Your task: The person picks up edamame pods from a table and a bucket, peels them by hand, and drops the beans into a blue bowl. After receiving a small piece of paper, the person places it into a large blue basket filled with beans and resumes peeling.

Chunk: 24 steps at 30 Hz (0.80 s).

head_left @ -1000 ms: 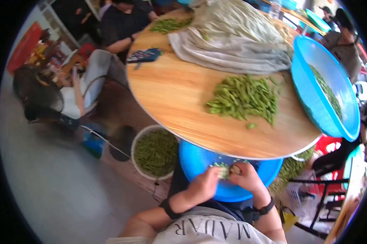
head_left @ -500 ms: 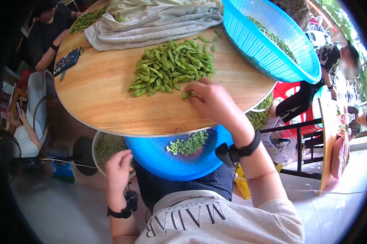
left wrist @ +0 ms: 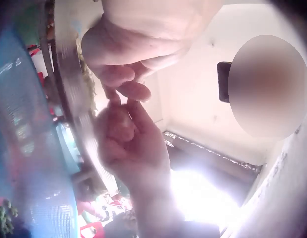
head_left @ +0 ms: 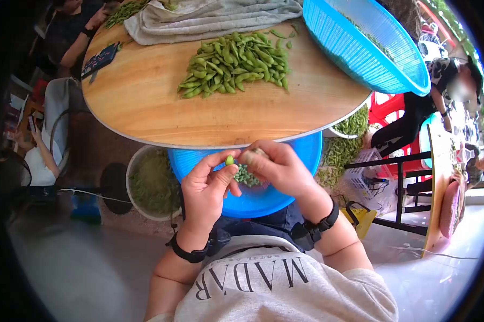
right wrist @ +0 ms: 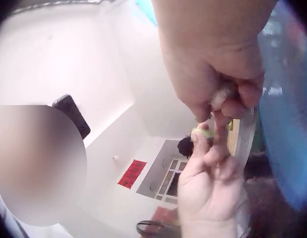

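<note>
In the head view my left hand [head_left: 203, 188] pinches a green soybean pod [head_left: 229, 160] upright between thumb and index finger. My right hand [head_left: 282, 170] meets it, curled fingertips right at the pod's end. A small pale thing [right wrist: 224, 96] shows among the right fingers in the right wrist view; what it is I cannot tell. Beneath both hands, a blue basin [head_left: 306, 166] on my lap holds shelled green beans [head_left: 246, 176], partly hidden by the hands. A pile of soybean pods [head_left: 236, 64] lies on the round wooden table [head_left: 151, 102] in front.
A tilted blue basket [head_left: 360, 48] with green contents stands at the table's right edge. Grey cloth [head_left: 210, 24] covers the back. Left of my legs is a white tub [head_left: 153, 185] of green material. A person [head_left: 456, 86] is at the far right, beyond a black-framed table.
My right hand has gone to the pile, taken a pod and come back over the basin. The left hand moved away to the left, then returned and now pinches the pod.
</note>
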Motion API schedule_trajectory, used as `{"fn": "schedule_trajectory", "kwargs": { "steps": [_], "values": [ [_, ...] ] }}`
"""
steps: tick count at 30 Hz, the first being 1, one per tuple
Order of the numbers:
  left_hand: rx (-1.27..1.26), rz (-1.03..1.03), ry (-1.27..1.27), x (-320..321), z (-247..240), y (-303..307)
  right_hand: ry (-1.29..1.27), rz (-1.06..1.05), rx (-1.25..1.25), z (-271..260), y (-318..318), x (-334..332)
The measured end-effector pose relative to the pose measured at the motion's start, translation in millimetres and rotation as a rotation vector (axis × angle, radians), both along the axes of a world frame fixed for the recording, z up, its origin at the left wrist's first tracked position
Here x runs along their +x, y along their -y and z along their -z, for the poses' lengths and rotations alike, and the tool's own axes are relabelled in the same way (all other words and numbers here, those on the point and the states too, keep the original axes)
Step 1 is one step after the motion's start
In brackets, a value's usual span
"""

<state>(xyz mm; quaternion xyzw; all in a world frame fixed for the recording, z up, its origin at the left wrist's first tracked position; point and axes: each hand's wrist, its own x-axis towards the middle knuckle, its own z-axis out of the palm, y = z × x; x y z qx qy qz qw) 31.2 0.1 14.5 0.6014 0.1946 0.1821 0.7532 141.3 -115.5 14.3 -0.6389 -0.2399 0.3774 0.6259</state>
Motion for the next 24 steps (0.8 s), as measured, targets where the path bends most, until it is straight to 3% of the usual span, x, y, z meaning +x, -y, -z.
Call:
{"fn": "schedule_trajectory", "kwargs": {
  "steps": [4,8,16,18,24],
  "values": [
    [0.254,-0.062,-0.052,-11.1,-1.4,2.5,-0.086,-0.110,0.065,-9.8,11.7,2.4],
    [0.576,-0.072,0.074,-12.8,-0.1,3.4,-0.100,-0.276,0.091,-15.9,7.2,-4.1],
    [0.935,-0.029,0.011,-23.9,-18.9,1.6,-0.081,-0.303,-0.034,-17.4,6.0,-10.2],
    [0.945,-0.059,0.026,-28.1,-20.6,7.2,0.022,-0.308,-0.071,-21.9,6.7,-14.8],
    [0.833,-0.135,0.137,-26.8,-2.2,5.7,0.007,-0.223,-0.093,-23.5,1.9,-21.8]
  ]
}}
